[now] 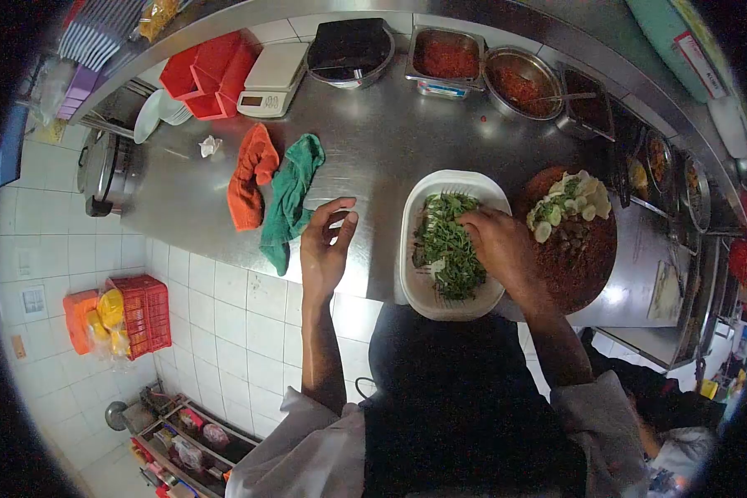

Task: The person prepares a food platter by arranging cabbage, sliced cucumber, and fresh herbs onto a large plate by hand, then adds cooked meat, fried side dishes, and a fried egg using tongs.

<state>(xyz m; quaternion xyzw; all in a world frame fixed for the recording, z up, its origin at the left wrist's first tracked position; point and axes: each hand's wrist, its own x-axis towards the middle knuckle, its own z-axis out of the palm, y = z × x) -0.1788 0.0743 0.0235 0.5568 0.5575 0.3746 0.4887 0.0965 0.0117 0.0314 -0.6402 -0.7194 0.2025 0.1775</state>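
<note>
A white plastic tray (410,282) with rounded corners stands at the counter's front edge, holding chopped green leaves (452,270). My right hand (498,249) reaches into it from the right, fingertips closed on some of the leaves. To the left of the tray, my left hand (325,249) is raised with curled fingers, thumb apart from the forefinger and nothing between them. Beside that hand lie a crumpled green cloth (293,191) and an orange cloth (253,174). Right of the tray, a round brown board (568,270) carries pale round slices (568,203) with some greens.
Along the back stand red bins (207,75), a white scale (272,79), a black-lidded appliance (351,51), a steel pan of red food (446,58) and a bowl (523,81) with a spoon. Another person's sleeve (685,456) shows at lower right.
</note>
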